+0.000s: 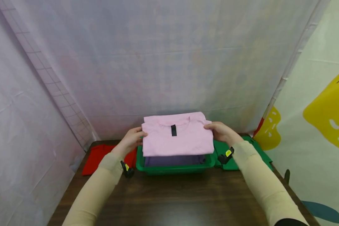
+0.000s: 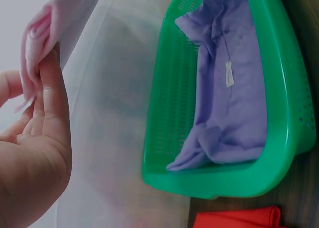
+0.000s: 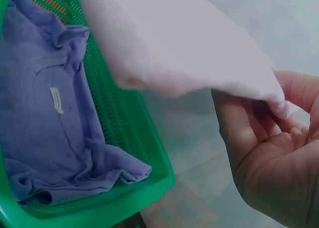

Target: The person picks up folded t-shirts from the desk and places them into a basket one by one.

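Observation:
A folded pink T-shirt with a black neck label is held up in the head view, above a green plastic basket. My left hand pinches its left side, thumb on top and fingers beneath. On the opposite side my right hand grips the shirt the same way. Inside the basket lies a folded purple shirt with a small white label, seen in both wrist views. The pink shirt hangs apart from the purple one. In the head view it hides most of the basket's inside.
Red folded cloth lies left of the basket, partly behind my left arm. Green folded cloth lies to the right. Everything rests on a dark wooden table, with a pale curtain behind and more hangings at both sides.

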`<action>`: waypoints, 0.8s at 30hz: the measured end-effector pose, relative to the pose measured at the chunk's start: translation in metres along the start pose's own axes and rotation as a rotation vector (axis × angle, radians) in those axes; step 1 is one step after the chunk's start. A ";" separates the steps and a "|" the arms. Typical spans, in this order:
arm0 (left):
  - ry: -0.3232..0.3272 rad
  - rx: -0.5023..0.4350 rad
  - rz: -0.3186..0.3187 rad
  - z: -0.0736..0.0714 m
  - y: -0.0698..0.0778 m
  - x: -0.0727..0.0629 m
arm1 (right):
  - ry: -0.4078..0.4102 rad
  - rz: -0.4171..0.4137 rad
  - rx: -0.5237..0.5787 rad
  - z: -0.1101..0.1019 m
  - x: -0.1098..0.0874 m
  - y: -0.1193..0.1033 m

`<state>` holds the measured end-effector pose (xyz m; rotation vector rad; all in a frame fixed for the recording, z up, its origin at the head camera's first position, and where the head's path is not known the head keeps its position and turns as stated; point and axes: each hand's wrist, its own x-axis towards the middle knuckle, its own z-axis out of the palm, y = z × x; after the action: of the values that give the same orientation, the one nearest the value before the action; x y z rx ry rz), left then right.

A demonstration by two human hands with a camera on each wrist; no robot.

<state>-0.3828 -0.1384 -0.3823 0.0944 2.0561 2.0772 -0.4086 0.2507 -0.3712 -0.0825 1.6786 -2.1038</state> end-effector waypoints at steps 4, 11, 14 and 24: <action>-0.009 0.022 -0.011 -0.004 -0.004 0.005 | -0.001 0.003 -0.013 0.005 0.001 0.001; -0.003 0.084 -0.055 -0.008 -0.016 0.013 | 0.060 0.037 -0.060 0.007 0.009 0.010; -0.004 0.102 -0.067 -0.008 -0.022 0.016 | 0.118 0.033 -0.092 0.000 0.020 0.022; 0.016 0.138 -0.084 -0.009 -0.039 0.026 | 0.147 0.033 -0.174 -0.024 0.052 0.048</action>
<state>-0.4056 -0.1420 -0.4244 0.0130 2.1723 1.8919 -0.4480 0.2455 -0.4341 0.0475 1.9338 -1.9772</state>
